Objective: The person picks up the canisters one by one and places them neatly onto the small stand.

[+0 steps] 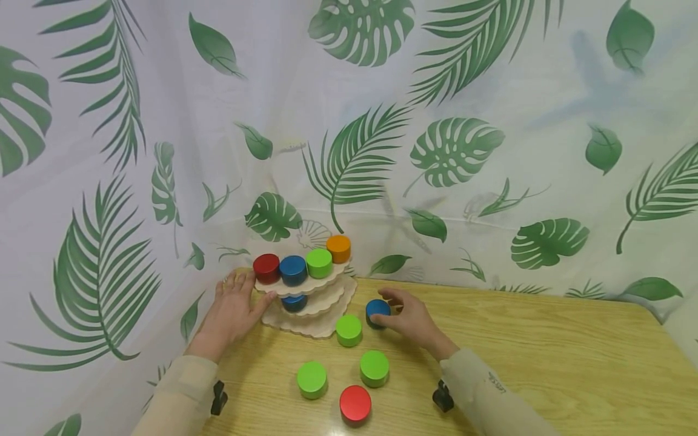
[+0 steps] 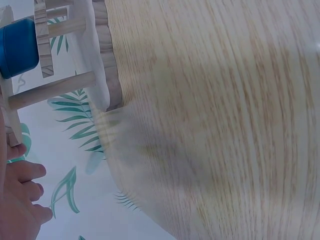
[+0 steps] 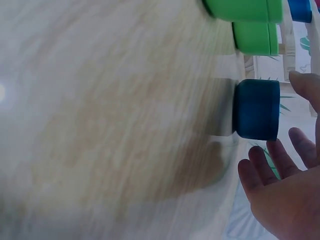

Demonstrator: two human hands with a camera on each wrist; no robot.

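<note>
Toward the left of the desk (image 1: 518, 354), the left hand (image 1: 231, 312) rests at the near corner of a scalloped wooden stand (image 1: 311, 329), fingers parted and thumb stretched toward its front edge, probably to steady it. The stand's top tier (image 1: 313, 288) works as a tray, bearing, in order, a dark red cylinder (image 1: 266, 269), a blue cylinder (image 1: 293, 270), a green cylinder (image 1: 319, 263) and an orange cylinder (image 1: 339, 249); set side by side along the rim, they look arranged to share its narrow depth. Beneath, the middle tier (image 1: 326, 303) holds another blue cylinder (image 1: 294, 304).

Next, standing loose on the desk, come a near-left green piece (image 1: 312, 380), a green piece beside the stand (image 1: 349, 330), a bright red piece (image 1: 355, 406) and a third green piece (image 1: 374, 369). Farthest right among them stands a loose blue piece (image 1: 378, 313), the right hand (image 1: 411, 318) curving about it, thumb and fingers spread apart, seemingly to take it by its sides; whether they touch it I cannot tell.
</note>
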